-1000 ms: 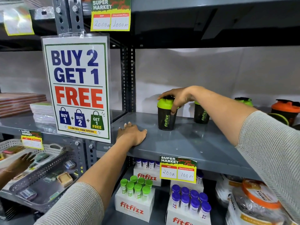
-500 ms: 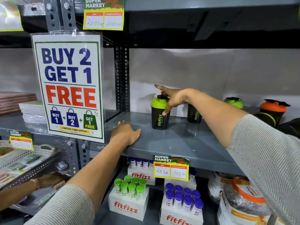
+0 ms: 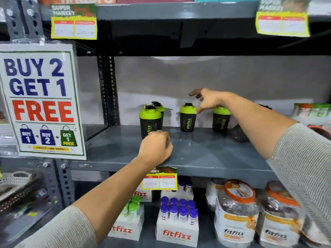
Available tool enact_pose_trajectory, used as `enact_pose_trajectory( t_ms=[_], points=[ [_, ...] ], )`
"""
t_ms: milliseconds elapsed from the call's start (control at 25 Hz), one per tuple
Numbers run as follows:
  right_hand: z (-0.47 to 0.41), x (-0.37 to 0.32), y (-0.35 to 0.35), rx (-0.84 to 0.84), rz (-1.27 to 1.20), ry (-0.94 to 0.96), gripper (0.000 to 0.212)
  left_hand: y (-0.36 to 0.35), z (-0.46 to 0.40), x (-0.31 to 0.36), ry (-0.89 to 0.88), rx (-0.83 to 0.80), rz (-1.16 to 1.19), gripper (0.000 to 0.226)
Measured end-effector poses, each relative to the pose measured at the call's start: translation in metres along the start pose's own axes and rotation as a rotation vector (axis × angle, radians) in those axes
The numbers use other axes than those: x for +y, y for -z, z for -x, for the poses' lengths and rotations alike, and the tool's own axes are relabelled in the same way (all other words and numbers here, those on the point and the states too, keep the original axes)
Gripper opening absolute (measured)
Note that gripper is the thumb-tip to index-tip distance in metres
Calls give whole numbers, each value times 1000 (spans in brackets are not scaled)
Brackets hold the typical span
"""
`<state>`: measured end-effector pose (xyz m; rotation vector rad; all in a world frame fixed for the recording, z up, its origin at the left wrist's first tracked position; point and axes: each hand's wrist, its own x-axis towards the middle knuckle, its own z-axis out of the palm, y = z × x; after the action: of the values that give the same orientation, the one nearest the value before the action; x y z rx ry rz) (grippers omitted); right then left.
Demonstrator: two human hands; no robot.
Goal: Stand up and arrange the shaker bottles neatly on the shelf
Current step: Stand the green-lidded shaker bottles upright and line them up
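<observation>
Shaker bottles (image 3: pixel 187 116) upright on grey shelf (image 3: pixel 206 154); right hand (image 3: pixel 207 100) spread above (touching none); left hand (image 3: pixel 155 149) loosely curled, empty.

Lighting: even, fairly bright, from overhead; underside of upper shelf (image 3: pixel 179 42) dark.
Shadows: soft, short, behind shaker bottles (image 3: pixel 187 117) on the grey back wall (image 3: pixel 232 77).
Glare: faint sheen on grey shelf (image 3: pixel 206 151) surface; plastic sleeve of promo sign (image 3: pixel 41 99) reflects lightly.
Blur: motion smear throughout; price tags (image 3: pixel 283 24) unreadable, left edge basket (image 3: pixel 16 178) and bottom-right jars (image 3: pixel 279 222) soft.
Distortion: wide-angle bowing at edges.
</observation>
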<state>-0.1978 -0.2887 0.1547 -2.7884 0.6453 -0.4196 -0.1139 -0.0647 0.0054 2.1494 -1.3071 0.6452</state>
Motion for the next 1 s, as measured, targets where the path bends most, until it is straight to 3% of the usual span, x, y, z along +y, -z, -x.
enact_pose_trajectory(
  t_ms=[160, 280, 440, 760, 880, 1000],
  points=[
    [38, 60, 27, 128, 144, -137, 66, -28, -33, 44, -24, -237, -94, 42],
    [67, 110, 45, 205, 207, -299, 59, -49, -49, 65, -1, -335, -36, 51],
    [91, 157, 44, 239, 226, -475, 61, -71, -59, 89, 4, -448, 30, 62],
    [73, 173, -4, 281, 86, -575, 67, -97, -65, 96, 24, -580, -19, 74],
    [53, 171, -14, 293, 37, -654, 90, -101, -66, 95, 21, -553, -19, 73],
    [33, 172, -22, 199, 13, -705, 116, -103, -66, 93, 15, -531, -17, 72]
  ],
)
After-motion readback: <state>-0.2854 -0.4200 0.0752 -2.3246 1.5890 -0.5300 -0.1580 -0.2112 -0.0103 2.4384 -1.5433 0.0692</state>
